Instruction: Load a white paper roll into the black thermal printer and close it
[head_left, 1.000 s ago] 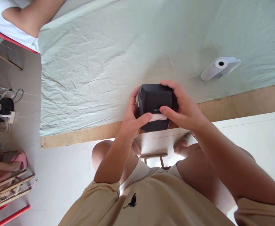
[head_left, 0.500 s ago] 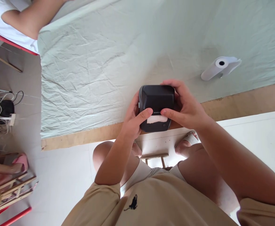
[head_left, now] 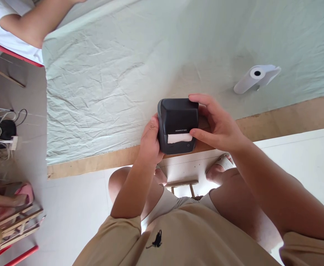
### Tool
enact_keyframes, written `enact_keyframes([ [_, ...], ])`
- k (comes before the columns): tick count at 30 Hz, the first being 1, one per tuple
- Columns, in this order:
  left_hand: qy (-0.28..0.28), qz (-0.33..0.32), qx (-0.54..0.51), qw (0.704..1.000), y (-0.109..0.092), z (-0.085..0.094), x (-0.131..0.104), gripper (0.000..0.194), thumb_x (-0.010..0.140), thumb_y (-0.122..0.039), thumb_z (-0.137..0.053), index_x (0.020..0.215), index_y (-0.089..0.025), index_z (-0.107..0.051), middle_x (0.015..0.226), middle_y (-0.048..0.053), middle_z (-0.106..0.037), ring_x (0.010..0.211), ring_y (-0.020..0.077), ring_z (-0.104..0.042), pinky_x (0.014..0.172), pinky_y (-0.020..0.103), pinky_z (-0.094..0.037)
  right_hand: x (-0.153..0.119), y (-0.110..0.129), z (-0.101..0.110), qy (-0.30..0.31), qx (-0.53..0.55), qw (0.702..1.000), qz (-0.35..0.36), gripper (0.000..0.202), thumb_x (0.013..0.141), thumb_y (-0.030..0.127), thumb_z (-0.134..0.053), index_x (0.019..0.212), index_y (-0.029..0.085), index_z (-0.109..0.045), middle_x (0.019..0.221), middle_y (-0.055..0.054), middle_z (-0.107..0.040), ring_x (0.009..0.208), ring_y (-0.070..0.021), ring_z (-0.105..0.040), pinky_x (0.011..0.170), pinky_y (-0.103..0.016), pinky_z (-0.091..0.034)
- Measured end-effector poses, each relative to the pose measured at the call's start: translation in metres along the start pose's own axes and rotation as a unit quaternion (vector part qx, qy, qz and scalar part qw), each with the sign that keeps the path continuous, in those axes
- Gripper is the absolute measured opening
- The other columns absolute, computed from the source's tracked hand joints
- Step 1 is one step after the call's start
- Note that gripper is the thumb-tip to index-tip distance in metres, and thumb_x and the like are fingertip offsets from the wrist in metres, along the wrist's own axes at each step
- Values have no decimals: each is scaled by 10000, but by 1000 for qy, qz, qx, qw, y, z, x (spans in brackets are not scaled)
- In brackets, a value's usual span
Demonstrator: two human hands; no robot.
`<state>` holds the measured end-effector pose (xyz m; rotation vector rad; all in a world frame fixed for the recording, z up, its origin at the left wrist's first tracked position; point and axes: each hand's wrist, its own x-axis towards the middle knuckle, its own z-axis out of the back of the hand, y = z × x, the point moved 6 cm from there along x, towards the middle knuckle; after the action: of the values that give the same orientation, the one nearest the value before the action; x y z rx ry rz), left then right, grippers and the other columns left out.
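Between my two hands is a small black label printer (head_left: 180, 114), above the table's near edge. A short strip of white paper (head_left: 179, 137) sticks out of the slot on its front. My left hand (head_left: 150, 136) is closed on the printer's left side, with the thumb along that side and the other fingers hidden. My right hand (head_left: 214, 122) grips the right side: its thumb presses the front near the paper, and its index finger reaches over the far top corner. Off to the right a white paper roll (head_left: 246, 80) lies on the cloth with a loose end unrolled.
A pale green, wrinkled cloth (head_left: 101, 92) covers the table, whose bare wooden edge (head_left: 95, 162) faces me. At the upper left rests another person's arm (head_left: 37, 24). Cables (head_left: 1, 136) and a wooden stool (head_left: 20, 221) are on the left; a person's pink shoe (head_left: 24, 192) is there too.
My left thumb has moved from the printer's front to its left side. The printer has shifted slightly left and shows more of its lettering. My right hand keeps its grip.
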<state>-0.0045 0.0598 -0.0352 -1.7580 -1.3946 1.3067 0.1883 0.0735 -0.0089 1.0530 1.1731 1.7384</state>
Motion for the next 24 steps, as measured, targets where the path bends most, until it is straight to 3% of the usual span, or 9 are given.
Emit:
enact_keyframes([
  [5,1,4,-4,1000,1,1,2,501,949,-737,-814,958,-236,-792,893,-1,-854,1088,275,-878,1033,427,-732,3,5,13,-34,-78,996,35,753,905,611,-875,1558,354,-599,1570,-143,-633,1351,-347,-696,1040,-534,-692],
  [8,15,26,-17,999,2,-3,4,540,940,-776,-789,1031,-245,-807,1011,34,-886,1205,323,-863,1031,455,-734,7,12,22,-82,-148,985,9,638,870,657,-908,1396,371,-686,1128,-94,-766,994,-299,-739,885,-513,-684],
  [11,42,9,-7,999,-1,-7,2,526,937,-753,-806,1099,-252,-809,1144,54,-893,1332,345,-824,1074,457,-720,7,27,27,-159,-146,977,7,413,1000,703,-755,1228,361,-704,682,37,-645,598,-206,-623,651,-445,-605],
  [13,69,2,8,998,-4,-10,-2,517,927,-710,-845,1155,-247,-813,1216,66,-887,1390,345,-797,1111,444,-704,4,37,29,-221,-118,968,20,335,1081,678,-658,1144,350,-687,615,64,-625,521,-187,-618,533,-400,-527],
  [17,95,10,20,995,-6,-13,-8,511,909,-677,-879,1176,-245,-818,1260,81,-878,1443,350,-761,1140,436,-689,3,51,27,-282,-139,948,38,202,1088,512,-676,982,348,-623,752,41,-772,548,-199,-658,488,-407,-467],
  [19,96,12,26,995,-6,-14,-9,526,905,-700,-874,1177,-253,-819,1227,79,-878,1436,356,-762,1131,443,-691,7,55,21,-242,-225,943,37,170,1065,430,-654,930,328,-648,796,18,-798,552,-190,-623,528,-412,-442],
  [24,104,-2,41,994,-7,-16,-11,524,919,-727,-850,1150,-258,-820,1125,75,-869,1341,346,-796,1015,417,-702,15,49,3,-69,-379,923,11,206,1053,331,-593,988,287,-783,921,-18,-818,646,-165,-597,574,-361,-277],
])
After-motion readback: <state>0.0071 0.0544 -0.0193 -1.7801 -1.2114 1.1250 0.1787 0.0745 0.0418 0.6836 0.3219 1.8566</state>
